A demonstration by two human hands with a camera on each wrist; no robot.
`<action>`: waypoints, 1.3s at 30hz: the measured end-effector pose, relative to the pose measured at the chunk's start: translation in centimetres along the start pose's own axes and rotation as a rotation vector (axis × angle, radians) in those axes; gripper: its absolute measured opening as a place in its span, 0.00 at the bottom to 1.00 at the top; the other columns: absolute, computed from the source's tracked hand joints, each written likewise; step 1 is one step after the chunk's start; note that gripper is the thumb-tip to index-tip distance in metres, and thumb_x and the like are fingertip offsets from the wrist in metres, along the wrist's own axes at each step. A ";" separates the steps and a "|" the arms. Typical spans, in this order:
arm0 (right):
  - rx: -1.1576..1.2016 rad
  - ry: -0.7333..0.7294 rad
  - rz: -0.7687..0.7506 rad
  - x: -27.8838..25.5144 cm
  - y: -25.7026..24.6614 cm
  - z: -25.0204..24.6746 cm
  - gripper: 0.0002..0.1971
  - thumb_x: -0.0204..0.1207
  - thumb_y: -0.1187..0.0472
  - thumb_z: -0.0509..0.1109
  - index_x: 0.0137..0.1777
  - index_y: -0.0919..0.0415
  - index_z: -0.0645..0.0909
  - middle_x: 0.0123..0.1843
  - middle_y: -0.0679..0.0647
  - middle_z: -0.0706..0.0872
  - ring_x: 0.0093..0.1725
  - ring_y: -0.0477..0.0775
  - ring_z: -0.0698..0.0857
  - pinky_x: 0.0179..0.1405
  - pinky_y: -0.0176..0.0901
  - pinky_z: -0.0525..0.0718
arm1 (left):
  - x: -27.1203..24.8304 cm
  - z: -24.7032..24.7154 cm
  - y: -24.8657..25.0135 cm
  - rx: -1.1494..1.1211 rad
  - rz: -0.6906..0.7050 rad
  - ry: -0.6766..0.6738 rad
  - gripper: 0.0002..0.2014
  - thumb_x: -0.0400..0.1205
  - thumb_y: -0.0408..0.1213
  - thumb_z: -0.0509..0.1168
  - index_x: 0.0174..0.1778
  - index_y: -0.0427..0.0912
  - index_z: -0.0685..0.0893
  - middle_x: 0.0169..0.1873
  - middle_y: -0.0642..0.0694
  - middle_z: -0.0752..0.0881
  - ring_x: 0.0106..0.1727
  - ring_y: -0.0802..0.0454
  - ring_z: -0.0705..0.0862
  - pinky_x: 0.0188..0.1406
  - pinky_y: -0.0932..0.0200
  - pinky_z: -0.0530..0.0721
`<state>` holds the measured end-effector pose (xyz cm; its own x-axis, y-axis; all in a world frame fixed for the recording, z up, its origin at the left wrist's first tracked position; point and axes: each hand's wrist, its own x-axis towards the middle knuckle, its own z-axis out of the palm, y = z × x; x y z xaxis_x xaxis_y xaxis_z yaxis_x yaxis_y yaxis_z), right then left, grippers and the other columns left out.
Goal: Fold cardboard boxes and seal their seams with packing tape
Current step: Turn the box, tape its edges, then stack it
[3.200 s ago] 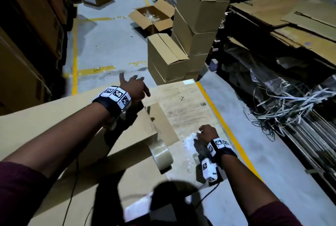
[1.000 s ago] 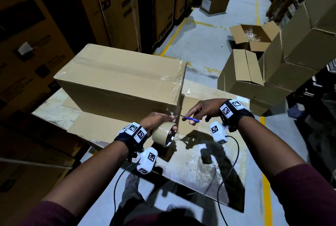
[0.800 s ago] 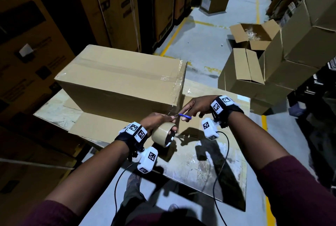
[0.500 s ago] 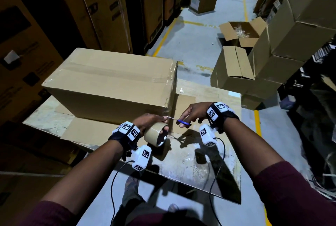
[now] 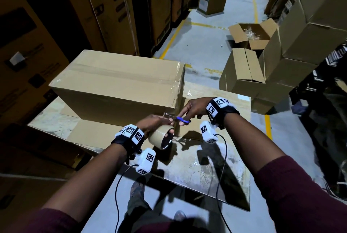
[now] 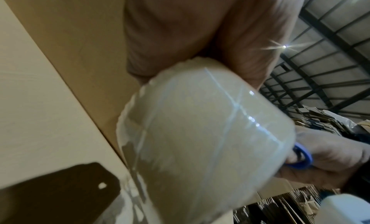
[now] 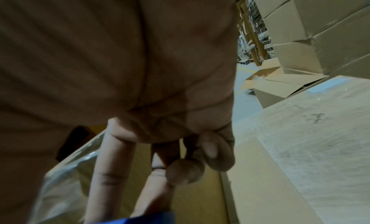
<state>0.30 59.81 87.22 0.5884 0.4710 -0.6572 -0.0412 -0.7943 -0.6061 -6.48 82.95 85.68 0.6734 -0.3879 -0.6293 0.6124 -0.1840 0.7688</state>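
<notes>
A large brown cardboard box stands on the worktable, with clear tape along its top seam and down its near right corner. My left hand grips a roll of tan packing tape just in front of that corner; the roll fills the left wrist view. My right hand holds blue-handled scissors, their blades pointing left at the short tape strip between roll and box. In the right wrist view the blue handle shows under my fingers.
A flat cardboard sheet lies under the box on the table. Stacked boxes and an open box stand on the floor to the right. Tall cartons line the left. Yellow floor lines mark the aisle.
Since 3.2 s ago the box stands folded and taped, and I have picked up the roll and scissors. In the last second the scissors moved left to the tape by the roll.
</notes>
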 end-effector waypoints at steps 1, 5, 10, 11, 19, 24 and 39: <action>0.003 -0.010 -0.001 0.3 -0.1 0.1 0.15 0.68 0.45 0.84 0.55 0.39 0.93 0.42 0.42 0.88 0.45 0.49 0.73 0.37 0.42 0.69 | 0.1 -0.1 -0.1 0.002 -0.008 0.003 0.06 0.85 0.35 0.68 0.52 0.35 0.85 0.39 0.35 0.89 0.33 0.44 0.86 0.32 0.56 0.88; 0.015 -0.035 0.033 0.0 0.7 0.8 0.12 0.71 0.49 0.83 0.54 0.44 0.94 0.41 0.47 0.91 0.34 0.45 0.71 0.28 0.37 0.64 | 1.4 -0.3 -1.7 0.134 -0.064 0.074 0.12 0.82 0.37 0.71 0.56 0.32 0.88 0.44 0.35 0.91 0.38 0.43 0.89 0.40 0.50 0.90; 0.049 0.167 0.136 -1.2 6.5 3.7 0.14 0.71 0.48 0.83 0.52 0.54 0.94 0.39 0.49 0.91 0.34 0.45 0.80 0.24 0.32 0.70 | 3.5 1.8 -3.5 0.136 -0.129 0.022 0.15 0.85 0.37 0.68 0.62 0.30 0.85 0.40 0.35 0.90 0.33 0.43 0.86 0.37 0.52 0.88; 0.013 0.264 0.215 -1.3 8.3 4.6 0.13 0.72 0.51 0.82 0.49 0.60 0.93 0.39 0.52 0.91 0.34 0.48 0.82 0.24 0.32 0.73 | 4.0 2.6 -4.0 0.110 -0.139 -0.002 0.16 0.86 0.37 0.66 0.64 0.29 0.83 0.38 0.35 0.89 0.29 0.44 0.85 0.32 0.56 0.87; -0.004 0.746 0.631 -2.4 20.9 15.0 0.07 0.78 0.62 0.74 0.45 0.67 0.84 0.49 0.66 0.89 0.52 0.68 0.89 0.39 0.45 0.76 | 8.7 10.0 -7.4 0.128 -0.024 -0.015 0.16 0.91 0.43 0.59 0.47 0.37 0.85 0.38 0.33 0.90 0.32 0.45 0.90 0.34 0.58 0.87; 0.298 0.820 0.471 -4.1 21.6 14.8 0.08 0.79 0.64 0.73 0.50 0.68 0.91 0.46 0.66 0.92 0.49 0.66 0.92 0.39 0.45 0.86 | 10.0 13.6 -6.3 0.309 0.054 -0.050 0.16 0.91 0.41 0.59 0.45 0.42 0.88 0.40 0.43 0.90 0.36 0.51 0.88 0.35 0.63 0.84; 0.280 0.929 0.011 -9.3 13.1 9.1 0.01 0.73 0.67 0.81 0.41 0.63 0.94 0.38 0.56 0.94 0.35 0.44 0.88 0.40 0.35 0.81 | 8.7 16.4 -2.1 0.340 0.079 -0.204 0.04 0.81 0.30 0.72 0.48 0.44 0.85 0.45 0.41 0.88 0.47 0.44 0.87 0.52 0.50 0.85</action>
<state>-13.10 48.51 81.36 0.9852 -0.1224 -0.1200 -0.1703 -0.6199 -0.7660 -8.68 65.08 80.46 0.5960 -0.5781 -0.5574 0.3671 -0.4212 0.8294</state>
